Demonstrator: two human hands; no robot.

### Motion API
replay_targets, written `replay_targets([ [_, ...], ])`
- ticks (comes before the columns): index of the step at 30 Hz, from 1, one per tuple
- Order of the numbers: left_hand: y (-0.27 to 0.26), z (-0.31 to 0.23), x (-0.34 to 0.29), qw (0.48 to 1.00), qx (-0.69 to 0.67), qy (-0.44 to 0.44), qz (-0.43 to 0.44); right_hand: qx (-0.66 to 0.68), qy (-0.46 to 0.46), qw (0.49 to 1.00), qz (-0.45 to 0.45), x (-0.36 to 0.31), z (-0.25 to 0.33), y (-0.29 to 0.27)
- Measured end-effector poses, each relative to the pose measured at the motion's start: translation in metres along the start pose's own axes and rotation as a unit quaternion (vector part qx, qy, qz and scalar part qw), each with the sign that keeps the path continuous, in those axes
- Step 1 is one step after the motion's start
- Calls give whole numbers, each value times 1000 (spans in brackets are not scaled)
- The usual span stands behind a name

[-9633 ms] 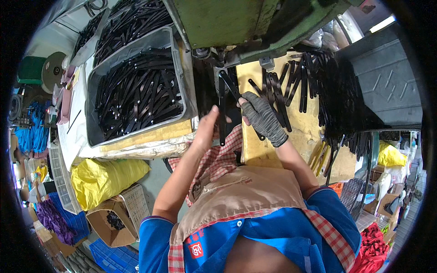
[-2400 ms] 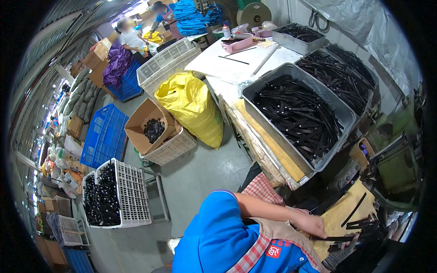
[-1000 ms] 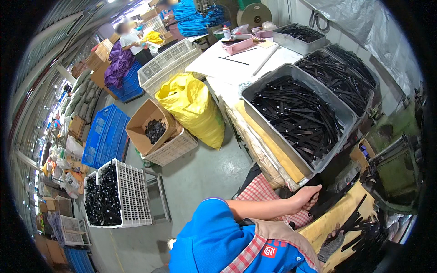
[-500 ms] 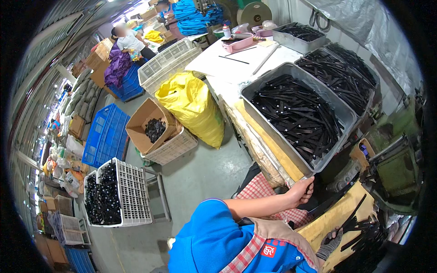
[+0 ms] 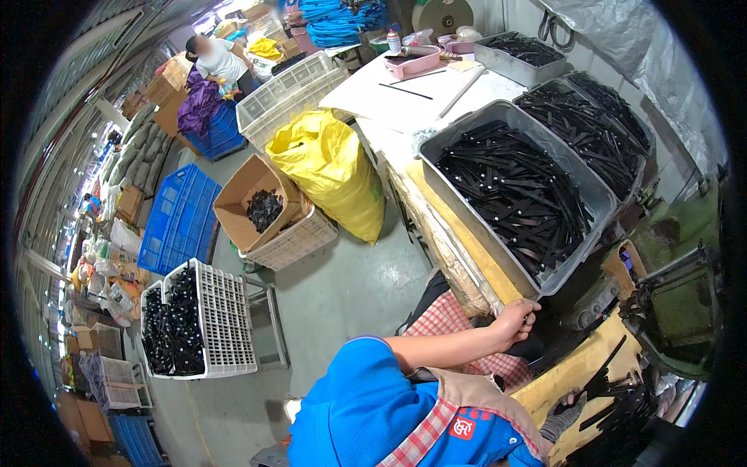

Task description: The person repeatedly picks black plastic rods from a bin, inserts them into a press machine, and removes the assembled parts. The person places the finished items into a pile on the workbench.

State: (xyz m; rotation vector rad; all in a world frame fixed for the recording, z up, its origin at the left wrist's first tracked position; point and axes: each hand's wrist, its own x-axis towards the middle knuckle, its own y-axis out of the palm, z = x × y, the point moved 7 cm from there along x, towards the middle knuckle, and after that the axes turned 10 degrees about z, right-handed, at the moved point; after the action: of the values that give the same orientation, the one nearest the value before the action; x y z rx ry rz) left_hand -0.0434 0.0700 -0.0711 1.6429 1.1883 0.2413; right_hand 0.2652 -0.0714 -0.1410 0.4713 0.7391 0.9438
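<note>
My left hand (image 5: 514, 324) is bare and closed into a fist, at the near corner of the table beside the big grey bin. Whatever it grips, if anything, is hidden by the fingers. My right hand (image 5: 562, 415) wears a grey glove and rests low over a yellowish work board (image 5: 537, 395), its fingers bent. Just beyond its fingertips lie several flat black strips (image 5: 615, 401), fanned out in a loose pile. One longer strip (image 5: 607, 366) slants away from the fingers; whether they pinch it is not clear.
A grey bin (image 5: 498, 261) full of black strips stands on the table, with more filled bins behind. Green machinery (image 5: 677, 311) is at the right. Left are a yellow sack (image 5: 334, 179), a cardboard box (image 5: 233, 214), a white crate (image 5: 233, 323) and a distant person (image 5: 220, 61).
The whole view has shifted slightly. My right hand has drawn back a little from the black strips. The left fist stays at the table corner.
</note>
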Motion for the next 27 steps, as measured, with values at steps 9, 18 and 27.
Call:
replay_targets([
  [9, -5, -7, -1, 999, -13, 11, -40, -42, 20, 998, 50, 9, -1, -11],
  [18, 9, 3, -2, 998, 18, -48, 27, -166, -34, 984, -56, -8, 3, 5],
  [27, 15, -7, 8, 985, 167, 0, -36, -81, -39, 994, 59, -34, -12, 27],
])
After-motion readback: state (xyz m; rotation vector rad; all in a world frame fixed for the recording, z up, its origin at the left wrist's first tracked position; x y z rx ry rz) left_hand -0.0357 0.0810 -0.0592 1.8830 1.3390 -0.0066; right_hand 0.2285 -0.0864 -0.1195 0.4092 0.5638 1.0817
